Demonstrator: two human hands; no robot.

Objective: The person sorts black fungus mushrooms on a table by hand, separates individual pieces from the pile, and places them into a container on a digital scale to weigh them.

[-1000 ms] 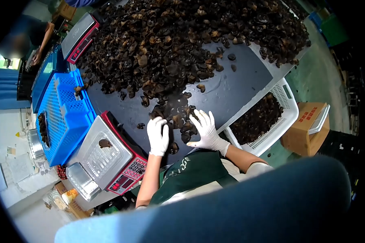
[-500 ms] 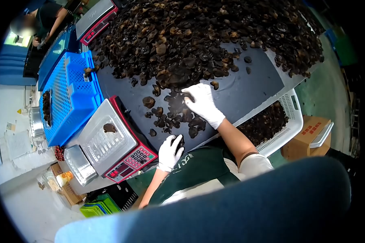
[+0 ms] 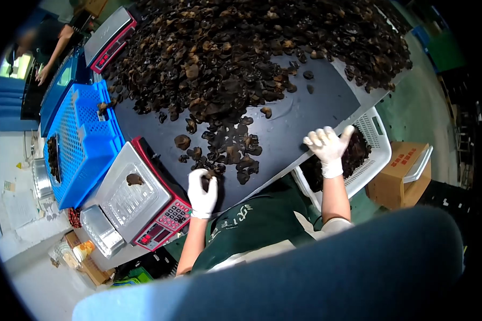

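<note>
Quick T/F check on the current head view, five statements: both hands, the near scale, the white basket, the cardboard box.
1. The left hand in a white glove is over the blue crate. False: it is at the near part of the dark flat tabletop.
2. The right hand in a white glove has its fingers spread. True.
3. A dark curled piece lies on the near red-and-silver scale. True.
4. The white slotted plastic basket is empty. False: it holds dark pieces.
5. The brown cardboard box stands beside that basket. True.
</note>
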